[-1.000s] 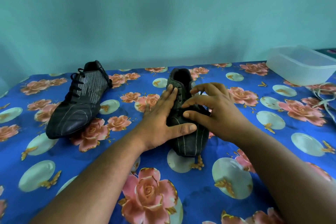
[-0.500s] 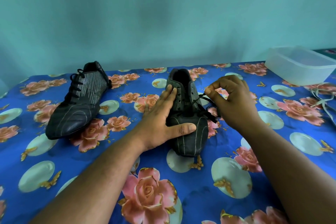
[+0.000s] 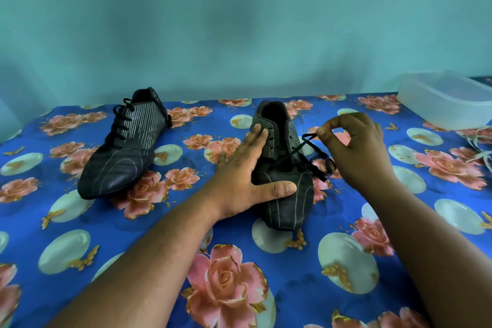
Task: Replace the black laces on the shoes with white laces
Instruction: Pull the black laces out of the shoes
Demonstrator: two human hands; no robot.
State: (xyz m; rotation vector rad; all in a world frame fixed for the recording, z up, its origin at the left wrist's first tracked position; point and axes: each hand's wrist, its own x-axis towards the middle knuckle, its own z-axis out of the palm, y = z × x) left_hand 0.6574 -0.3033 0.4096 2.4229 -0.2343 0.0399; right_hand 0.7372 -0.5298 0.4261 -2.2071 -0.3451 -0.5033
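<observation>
While the left hand lies flat with straight fingers along the near shoe, its thumb laid across the toe cap, the right hand holds its grip together as a thumb-and-forefinger pinch on the black lace. That lace runs from the pinch, just beside the shoe's right flank, down across the tongue to the lowest eyelets; the upper eyelets show bare. The near shoe stands on the table about mid-width, heel toward the far edge. A second shoe, fully laced in black, rests toward the far left corner, well apart. White laces lie at the right edge, near a clear plastic container in the far right corner.
</observation>
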